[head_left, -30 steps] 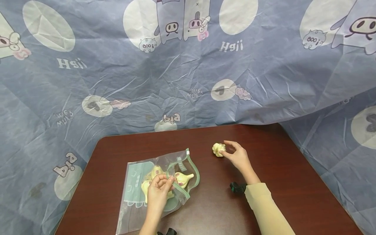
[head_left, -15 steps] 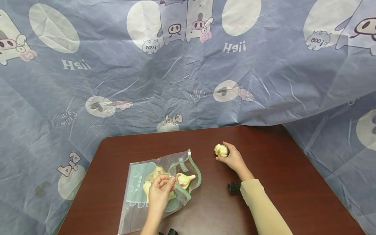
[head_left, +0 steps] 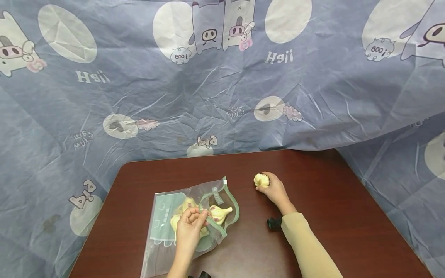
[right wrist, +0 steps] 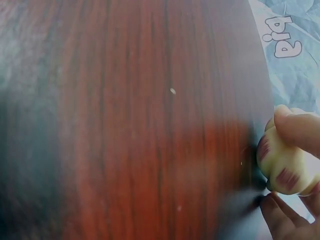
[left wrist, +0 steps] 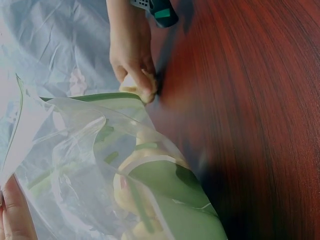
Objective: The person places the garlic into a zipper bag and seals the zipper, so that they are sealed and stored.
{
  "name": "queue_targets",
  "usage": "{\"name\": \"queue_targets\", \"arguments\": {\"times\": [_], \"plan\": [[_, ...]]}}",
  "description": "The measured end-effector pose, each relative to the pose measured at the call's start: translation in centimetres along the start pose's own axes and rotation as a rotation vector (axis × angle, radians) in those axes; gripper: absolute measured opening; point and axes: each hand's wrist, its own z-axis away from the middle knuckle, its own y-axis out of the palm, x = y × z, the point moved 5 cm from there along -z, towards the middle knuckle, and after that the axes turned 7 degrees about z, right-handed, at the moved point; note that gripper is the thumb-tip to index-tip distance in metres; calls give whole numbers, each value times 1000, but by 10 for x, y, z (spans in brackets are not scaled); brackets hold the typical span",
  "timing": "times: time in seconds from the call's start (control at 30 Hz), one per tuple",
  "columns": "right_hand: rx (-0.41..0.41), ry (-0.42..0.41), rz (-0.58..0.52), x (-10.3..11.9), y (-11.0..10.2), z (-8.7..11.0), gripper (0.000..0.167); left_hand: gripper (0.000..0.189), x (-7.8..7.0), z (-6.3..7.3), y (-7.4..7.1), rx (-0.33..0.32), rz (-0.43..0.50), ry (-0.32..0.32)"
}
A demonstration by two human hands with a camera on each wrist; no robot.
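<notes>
Watching the clear bag [head_left: 166, 217], we see the left hand [head_left: 189, 229] pinching its green rim [head_left: 217, 227] between thumb and fingers. Beyond the bag, to its right, we have the right hand [head_left: 276, 190] curled round a garlic bulb [head_left: 261, 180], well apart from the rim; whether that bulb touches the table [head_left: 347, 224], we cannot tell. Inside the bag, we spot more bulbs [head_left: 219, 214], one near its mouth.

glossy plastic bag [head_left: 163, 255], smooth wood-grain table [head_left: 330, 216]
</notes>
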Motion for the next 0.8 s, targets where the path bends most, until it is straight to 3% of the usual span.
{"name": "queue_targets", "arguments": {"times": [0.8], "plan": [[-78, 44, -125, -4, -22, 18, 70, 20, -3, 2, 2, 9, -15, 5]]}}
